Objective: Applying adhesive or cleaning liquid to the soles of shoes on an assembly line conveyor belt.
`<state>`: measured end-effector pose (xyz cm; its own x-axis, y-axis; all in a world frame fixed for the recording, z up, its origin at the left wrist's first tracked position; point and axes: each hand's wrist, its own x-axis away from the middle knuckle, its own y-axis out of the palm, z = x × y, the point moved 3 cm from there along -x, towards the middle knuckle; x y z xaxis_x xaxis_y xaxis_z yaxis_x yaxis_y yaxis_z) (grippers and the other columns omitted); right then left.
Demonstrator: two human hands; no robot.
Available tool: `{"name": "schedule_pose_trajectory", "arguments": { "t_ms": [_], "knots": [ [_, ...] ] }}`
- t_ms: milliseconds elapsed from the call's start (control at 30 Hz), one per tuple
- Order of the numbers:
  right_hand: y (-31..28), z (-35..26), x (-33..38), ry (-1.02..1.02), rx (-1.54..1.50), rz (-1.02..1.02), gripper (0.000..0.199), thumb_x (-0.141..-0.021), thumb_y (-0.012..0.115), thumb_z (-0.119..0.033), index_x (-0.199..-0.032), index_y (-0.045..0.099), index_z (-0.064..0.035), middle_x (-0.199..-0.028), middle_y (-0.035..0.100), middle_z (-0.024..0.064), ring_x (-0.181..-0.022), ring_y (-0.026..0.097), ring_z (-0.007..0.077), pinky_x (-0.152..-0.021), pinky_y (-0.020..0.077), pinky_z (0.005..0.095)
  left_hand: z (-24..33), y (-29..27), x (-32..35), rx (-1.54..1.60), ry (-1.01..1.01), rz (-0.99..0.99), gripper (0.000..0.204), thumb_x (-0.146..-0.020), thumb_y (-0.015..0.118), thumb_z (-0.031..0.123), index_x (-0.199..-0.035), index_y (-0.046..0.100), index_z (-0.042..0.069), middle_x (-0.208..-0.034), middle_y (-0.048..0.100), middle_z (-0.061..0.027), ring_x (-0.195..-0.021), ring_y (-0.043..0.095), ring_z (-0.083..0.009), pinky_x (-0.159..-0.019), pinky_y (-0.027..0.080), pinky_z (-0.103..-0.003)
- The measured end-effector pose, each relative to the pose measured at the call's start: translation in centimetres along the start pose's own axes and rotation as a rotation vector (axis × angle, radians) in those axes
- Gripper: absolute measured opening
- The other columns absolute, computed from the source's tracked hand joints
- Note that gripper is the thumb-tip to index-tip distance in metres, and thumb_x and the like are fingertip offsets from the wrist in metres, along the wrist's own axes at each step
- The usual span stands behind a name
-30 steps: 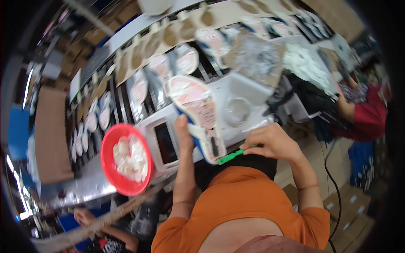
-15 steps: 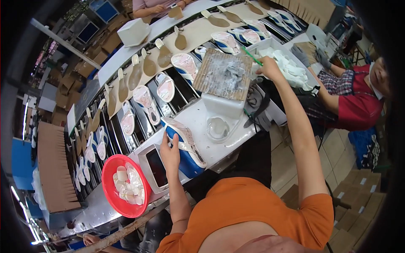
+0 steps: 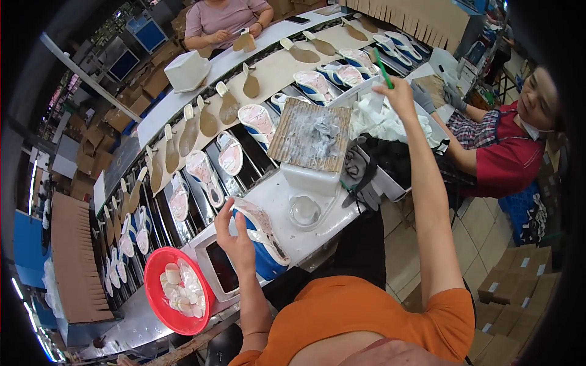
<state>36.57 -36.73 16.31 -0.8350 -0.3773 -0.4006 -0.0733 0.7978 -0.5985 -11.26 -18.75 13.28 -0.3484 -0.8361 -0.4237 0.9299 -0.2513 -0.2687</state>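
Note:
My right hand (image 3: 395,99) is closed round a green-handled brush (image 3: 383,70), its tan bristles pointing up. It hovers over a white box of crumpled white pieces (image 3: 373,125), beside a ribbed brown board (image 3: 302,143) smeared with grey-white paste. My left hand (image 3: 237,244) holds nothing; its fingers are apart, up beside a blue-and-white shoe (image 3: 268,253) with a pinkish inner sole. The thumb is close to the shoe's edge; whether it touches, I cannot tell. The shoe lies on the white worktop (image 3: 299,241).
By my left forearm stand a red bowl (image 3: 155,299) of pale pieces and a white frame with a dark panel (image 3: 221,268). A clear round cup (image 3: 304,211) sits below the board. Shoe soles (image 3: 257,122) line the conveyor. A gloved co-worker (image 3: 506,152) is at right, another person (image 3: 229,24) opposite.
My right hand has raised the brush, turning its bristle end up and away from the board. My left hand has come off the shoe's side, its fingers lifting. The whole view has shifted slightly.

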Motion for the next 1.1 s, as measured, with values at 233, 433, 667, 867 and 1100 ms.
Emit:
{"name": "schedule_pose_trajectory", "arguments": {
  "t_ms": [233, 433, 667, 867, 1100],
  "knots": [
    [-4.7, -12.2, 1.8, -0.131, -0.491, -0.092, 0.027, -0.079, 0.078, -0.018, -0.094, 0.070, 0.0025, -0.074, 0.063, 0.0000, -0.067, 0.053, 0.0082, -0.063, 0.0426, 0.0272, 4.4, 3.1, -1.9, 0.167, 0.094, -0.092, 0.041, -0.085, 0.062, 0.007, -0.126, 0.057, 0.003, -0.122, 0.061, -0.0116, -0.115, 0.054, -0.0231, -0.101, 0.040, -0.035],
    [-3.2, -20.6, 10.8, -0.185, -0.676, -0.431, 0.020, -0.078, 0.077, -0.009, -0.093, 0.070, 0.0027, -0.078, 0.066, 0.0005, -0.072, 0.059, 0.0060, -0.067, 0.0458, 0.0204, 9.8, 7.9, -3.0, 0.162, 0.246, -0.307, 0.058, -0.079, 0.074, 0.022, -0.130, 0.053, 0.003, -0.118, 0.061, -0.0117, -0.117, 0.051, -0.0298, -0.102, 0.035, -0.039],
    [1.4, -22.5, 14.3, -0.116, -0.796, -0.476, 0.013, -0.078, 0.076, -0.006, -0.087, 0.071, 0.0019, -0.072, 0.063, -0.0020, -0.065, 0.052, 0.0034, -0.059, 0.0392, 0.0191, 8.1, 5.2, -0.6, 0.123, 0.349, -0.350, 0.019, -0.089, 0.064, 0.017, -0.073, 0.063, 0.007, -0.075, 0.057, -0.0027, -0.080, 0.055, -0.0212, -0.098, 0.034, -0.040],
    [2.2, -23.7, 18.2, -0.148, -0.739, -0.626, 0.011, -0.079, 0.075, -0.006, -0.085, 0.071, 0.0020, -0.071, 0.065, -0.0001, -0.065, 0.055, 0.0047, -0.060, 0.0423, 0.0203, 1.4, -0.1, 0.8, -0.218, 0.169, -0.038, 0.051, -0.085, 0.070, 0.033, -0.126, 0.054, 0.006, -0.104, 0.063, -0.0129, -0.101, 0.059, -0.0305, -0.104, 0.032, -0.043],
    [2.3, -23.1, 24.9, 0.076, -0.824, -1.062, 0.010, -0.073, 0.076, 0.001, -0.079, 0.068, 0.0027, -0.073, 0.065, 0.0011, -0.068, 0.056, 0.0052, -0.062, 0.0429, 0.0207, -9.3, -0.6, 3.4, -0.347, -0.494, -0.236, 0.061, -0.091, 0.056, 0.051, -0.108, 0.059, -0.008, -0.088, 0.067, -0.0213, -0.088, 0.065, -0.0348, -0.080, 0.048, -0.041]
  ]
}}
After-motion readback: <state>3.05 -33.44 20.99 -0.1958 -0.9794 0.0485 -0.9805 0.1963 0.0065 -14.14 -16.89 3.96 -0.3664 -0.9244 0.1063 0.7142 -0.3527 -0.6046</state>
